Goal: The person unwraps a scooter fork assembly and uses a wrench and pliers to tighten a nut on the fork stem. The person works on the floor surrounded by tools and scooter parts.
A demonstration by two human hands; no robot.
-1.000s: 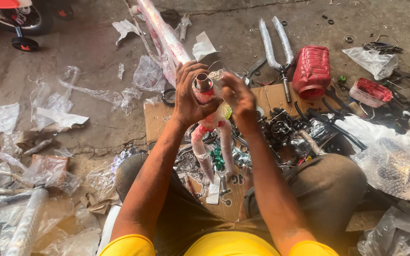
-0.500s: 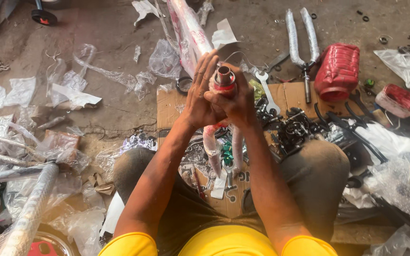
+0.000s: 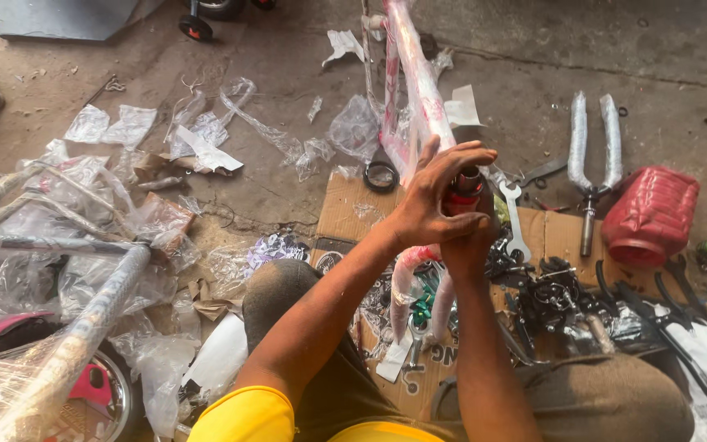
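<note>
Both my hands are clasped around the head tube [image 3: 466, 187] of a pink plastic-wrapped bicycle frame [image 3: 416, 78] at the centre of the view. My left hand [image 3: 435, 196] wraps over its top, fingers curled across the round metal opening. Mostly hidden behind it, my right hand [image 3: 472, 245] grips the tube from below. The wrapped pink fork legs [image 3: 407, 290] hang down between my knees. A flat spanner [image 3: 514, 221] lies on the cardboard just right of my hands.
A silver fork [image 3: 591, 155] and a red padded seat [image 3: 652, 214] lie right on the cardboard sheet [image 3: 345, 209]. Dark small parts [image 3: 550, 299] and tools crowd the right. Torn clear wrapping [image 3: 83, 213], wrapped tubes and a pink wheel [image 3: 92, 385] fill the left floor.
My hands have closed tighter over the tube top, the left hand now covering it. The view has shifted, so the frame and parts sit further right and lower.
</note>
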